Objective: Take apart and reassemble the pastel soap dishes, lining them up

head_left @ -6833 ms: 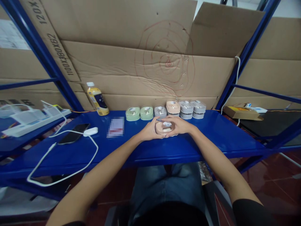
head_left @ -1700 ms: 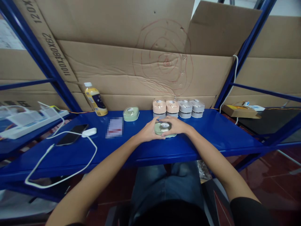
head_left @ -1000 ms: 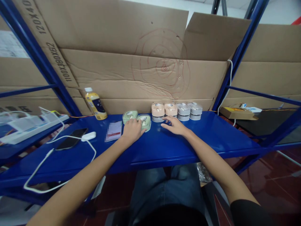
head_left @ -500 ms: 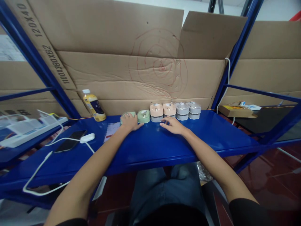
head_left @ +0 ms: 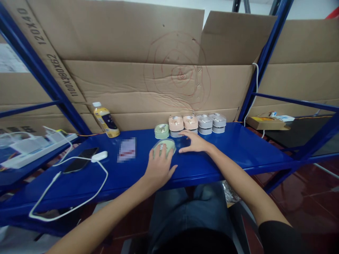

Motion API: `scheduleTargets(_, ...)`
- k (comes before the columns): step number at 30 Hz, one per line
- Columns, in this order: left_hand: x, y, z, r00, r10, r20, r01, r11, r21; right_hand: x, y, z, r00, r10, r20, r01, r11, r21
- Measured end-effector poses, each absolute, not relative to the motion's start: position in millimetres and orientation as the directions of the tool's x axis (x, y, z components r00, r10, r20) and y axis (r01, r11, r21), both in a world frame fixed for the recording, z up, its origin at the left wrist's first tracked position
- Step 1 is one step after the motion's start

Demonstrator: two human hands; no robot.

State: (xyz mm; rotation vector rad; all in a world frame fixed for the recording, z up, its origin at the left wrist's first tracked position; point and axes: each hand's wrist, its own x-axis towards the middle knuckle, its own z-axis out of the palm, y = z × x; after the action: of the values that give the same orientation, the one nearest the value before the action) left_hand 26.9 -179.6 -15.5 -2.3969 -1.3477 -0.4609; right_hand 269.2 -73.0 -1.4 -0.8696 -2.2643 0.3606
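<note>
Blue shelf (head_left: 238, 151) | green case (head_left: 170, 142) moved nearer | left hand (head_left: 159, 168) atop

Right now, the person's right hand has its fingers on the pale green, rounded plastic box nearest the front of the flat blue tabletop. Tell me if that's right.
Wrong hand: the head view shows the left hand with its fingers on the pale green, rounded plastic box nearest the front of the flat blue tabletop.
</note>
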Motion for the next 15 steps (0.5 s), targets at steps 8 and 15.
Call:
scheduleTargets(8, 27, -113, -9, 0.603, 0.663, 0.442, 0.559, -0.748, 0.358, 264, -85, 8, -0.678, 0.658, 0.328, 0.490, 0.737, -0.464)
scheduleTargets(15, 22, -69, -19, 0.600, 0.699, 0.390, 0.493, -0.706, 0.508, 293, -73, 17, -0.499, 0.803, 0.326, 0.575, 0.589, -0.568)
